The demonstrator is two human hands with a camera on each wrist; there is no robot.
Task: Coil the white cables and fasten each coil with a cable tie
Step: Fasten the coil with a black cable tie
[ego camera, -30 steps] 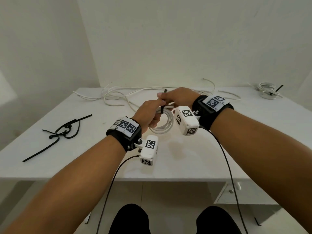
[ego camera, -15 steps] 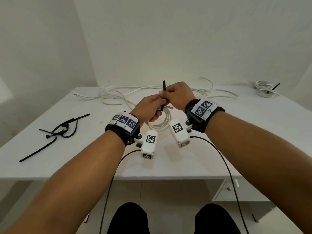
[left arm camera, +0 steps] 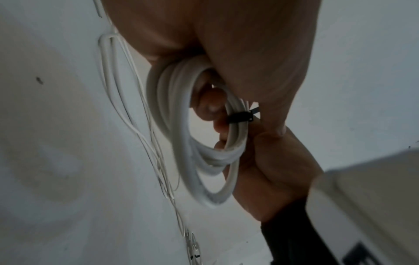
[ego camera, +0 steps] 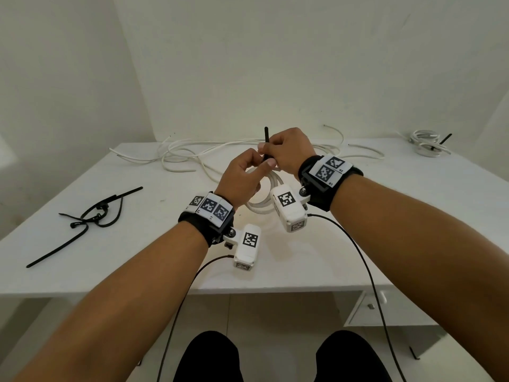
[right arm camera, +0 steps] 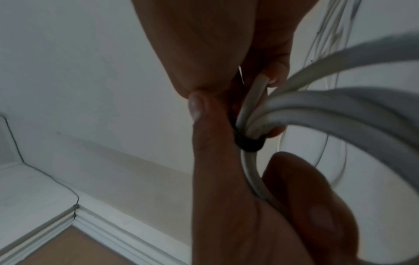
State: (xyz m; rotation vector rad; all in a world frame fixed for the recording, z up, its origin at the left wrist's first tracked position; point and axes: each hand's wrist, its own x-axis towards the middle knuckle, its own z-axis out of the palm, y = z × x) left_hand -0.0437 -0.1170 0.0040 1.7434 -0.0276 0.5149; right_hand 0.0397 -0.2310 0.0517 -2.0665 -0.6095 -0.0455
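Observation:
A white cable coil (ego camera: pixel 261 206) hangs just above the table between both hands. A black cable tie (left arm camera: pixel 240 117) is wrapped round the coil's strands, and its tail (ego camera: pixel 266 136) sticks straight up. My left hand (ego camera: pixel 264 168) grips the coil (left arm camera: pixel 181 134) at the tie, with fingers through the loop and the thumb beside the tie head. My right hand (ego camera: pixel 265 147) pinches the tail just above the left thumb. In the right wrist view the tie (right arm camera: pixel 249 143) bunches the strands (right arm camera: pixel 340 107) tightly.
Loose white cables (ego camera: pixel 192 154) sprawl across the back of the white table (ego camera: pixel 358 257). A tied coil (ego camera: pixel 427 143) lies at the far right corner. Several black cable ties (ego camera: pixel 93 213) lie on the left side. Camera leads trail off the front edge.
My right hand has drawn the tie's tail upward, so more of it stands above the fingers. Both hands and the coil have risen slightly and moved closer together.

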